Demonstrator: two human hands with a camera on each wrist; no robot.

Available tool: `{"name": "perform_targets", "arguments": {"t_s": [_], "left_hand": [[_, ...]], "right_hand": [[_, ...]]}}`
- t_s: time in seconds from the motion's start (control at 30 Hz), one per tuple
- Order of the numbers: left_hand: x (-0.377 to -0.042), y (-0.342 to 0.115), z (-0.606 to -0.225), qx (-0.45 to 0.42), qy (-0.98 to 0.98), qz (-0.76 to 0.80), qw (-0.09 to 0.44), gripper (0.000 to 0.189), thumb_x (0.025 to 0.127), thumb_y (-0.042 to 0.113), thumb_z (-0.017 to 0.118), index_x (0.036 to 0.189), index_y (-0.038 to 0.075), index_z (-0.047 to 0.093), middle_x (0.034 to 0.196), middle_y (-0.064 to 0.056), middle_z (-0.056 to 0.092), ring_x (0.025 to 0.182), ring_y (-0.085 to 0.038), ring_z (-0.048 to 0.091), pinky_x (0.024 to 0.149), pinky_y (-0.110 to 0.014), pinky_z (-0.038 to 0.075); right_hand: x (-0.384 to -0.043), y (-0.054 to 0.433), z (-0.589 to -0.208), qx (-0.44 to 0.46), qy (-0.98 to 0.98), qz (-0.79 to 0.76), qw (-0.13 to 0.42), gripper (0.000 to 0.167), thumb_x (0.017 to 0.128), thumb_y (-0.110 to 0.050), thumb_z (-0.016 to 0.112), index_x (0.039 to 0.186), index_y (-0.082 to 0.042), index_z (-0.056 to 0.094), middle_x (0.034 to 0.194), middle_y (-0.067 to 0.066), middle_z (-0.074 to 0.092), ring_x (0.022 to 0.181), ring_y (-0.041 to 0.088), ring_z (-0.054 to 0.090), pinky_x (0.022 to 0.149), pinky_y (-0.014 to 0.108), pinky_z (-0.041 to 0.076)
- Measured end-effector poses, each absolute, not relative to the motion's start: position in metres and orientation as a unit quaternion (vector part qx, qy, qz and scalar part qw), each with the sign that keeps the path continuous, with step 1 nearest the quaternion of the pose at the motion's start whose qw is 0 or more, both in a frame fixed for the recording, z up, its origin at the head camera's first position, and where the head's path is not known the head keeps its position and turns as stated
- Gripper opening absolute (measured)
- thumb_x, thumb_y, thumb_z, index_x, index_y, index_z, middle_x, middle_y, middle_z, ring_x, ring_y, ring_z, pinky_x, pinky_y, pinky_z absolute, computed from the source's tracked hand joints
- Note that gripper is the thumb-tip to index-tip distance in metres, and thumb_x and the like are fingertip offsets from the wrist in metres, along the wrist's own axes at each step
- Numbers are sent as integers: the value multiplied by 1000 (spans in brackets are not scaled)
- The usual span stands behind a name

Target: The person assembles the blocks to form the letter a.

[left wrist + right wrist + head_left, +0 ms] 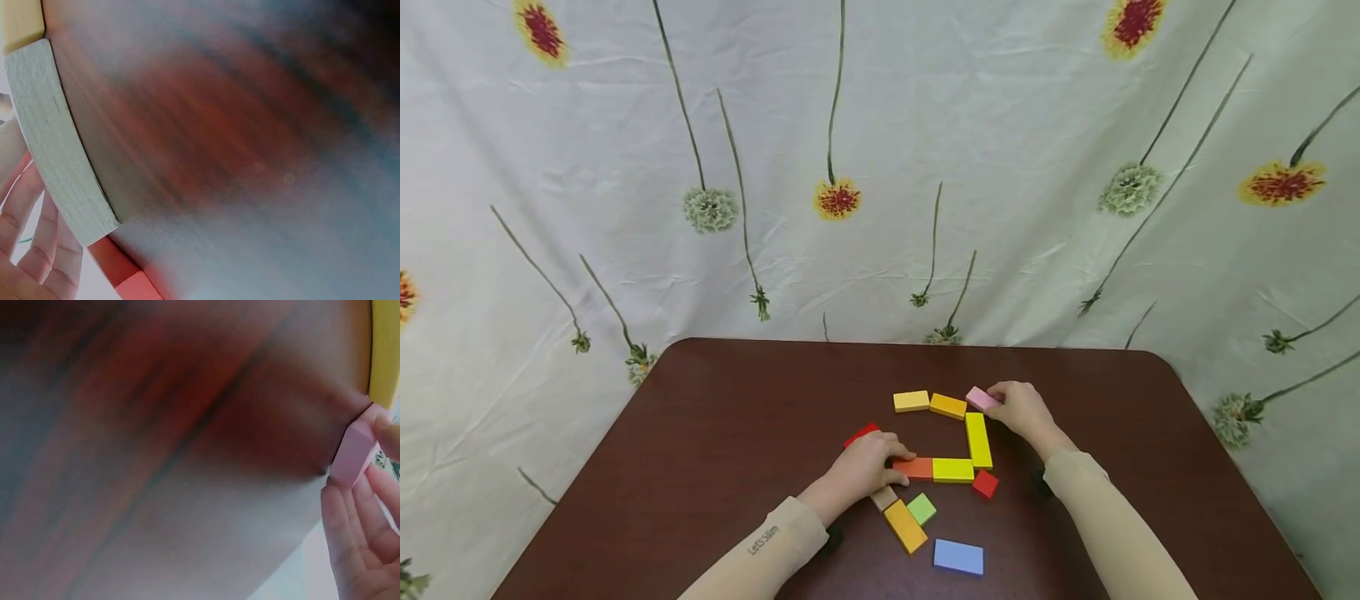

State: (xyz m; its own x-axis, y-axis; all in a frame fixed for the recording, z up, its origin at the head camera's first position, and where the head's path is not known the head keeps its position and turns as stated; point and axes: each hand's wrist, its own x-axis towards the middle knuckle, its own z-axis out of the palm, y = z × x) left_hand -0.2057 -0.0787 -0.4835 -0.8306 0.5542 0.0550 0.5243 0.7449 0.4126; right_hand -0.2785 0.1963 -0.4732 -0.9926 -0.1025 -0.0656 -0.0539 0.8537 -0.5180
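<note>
My left hand (867,461) reaches over the blocks, thumb and forefinger on either side of the left end of an orange-red block (914,468). Beneath this hand lie a plain wood block (62,137) and a red block (861,434), both partly hidden in the head view. With thumb and fingers, my right hand (1024,411) pinches a pink block (981,400) at the upper corner of the arrangement. The pink block is beside the top of a long yellow block (978,440) and the right end of an orange-yellow block (947,406).
A pale yellow block (911,402) continues the upper row leftward. A yellow block (952,471) abuts the orange-red one, with a small red block (985,484) nearby. Closer to me lie a green block (921,508), an orange block (906,526) and a blue block (958,557) on the dark table (737,417).
</note>
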Motion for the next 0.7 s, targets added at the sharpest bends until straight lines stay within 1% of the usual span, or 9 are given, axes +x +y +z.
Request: {"name": "perform_targets", "arguments": {"t_s": [0.13, 0.3, 0.53, 0.7], "left_hand": [[-206, -79, -483, 287, 933, 213, 39, 33, 80, 25, 81, 111, 14, 77, 96, 3, 69, 82, -9, 55, 74, -21, 50], [-208, -79, -484, 288, 933, 214, 36, 33, 80, 25, 81, 111, 14, 77, 95, 3, 69, 81, -10, 55, 73, -21, 49], [-209, -81, -486, 294, 932, 210, 32, 33, 80, 25, 82, 111, 15, 77, 97, 4, 69, 84, -10, 56, 76, -23, 51], [-208, -79, -486, 292, 933, 209, 34, 33, 80, 25, 81, 111, 15, 77, 98, 3, 70, 85, -11, 57, 77, -24, 51]], "right_hand": [[-271, 203, -471, -30, 965, -260, 23, 37, 85, -14, 75, 117, 4, 69, 108, 20, 70, 82, 25, 59, 85, 44, 55], [-253, 213, -462, -13, 965, -261, -7, 41, 83, -16, 75, 116, 6, 68, 106, 22, 69, 81, 27, 59, 80, 43, 55], [-211, 217, -450, -2, 964, -267, -19, 41, 80, -16, 75, 114, 5, 68, 102, 20, 66, 80, 25, 57, 74, 41, 55], [-179, 218, -447, 4, 961, -278, -17, 41, 77, -16, 77, 112, 3, 70, 97, 15, 65, 79, 22, 57, 70, 38, 55]]}}
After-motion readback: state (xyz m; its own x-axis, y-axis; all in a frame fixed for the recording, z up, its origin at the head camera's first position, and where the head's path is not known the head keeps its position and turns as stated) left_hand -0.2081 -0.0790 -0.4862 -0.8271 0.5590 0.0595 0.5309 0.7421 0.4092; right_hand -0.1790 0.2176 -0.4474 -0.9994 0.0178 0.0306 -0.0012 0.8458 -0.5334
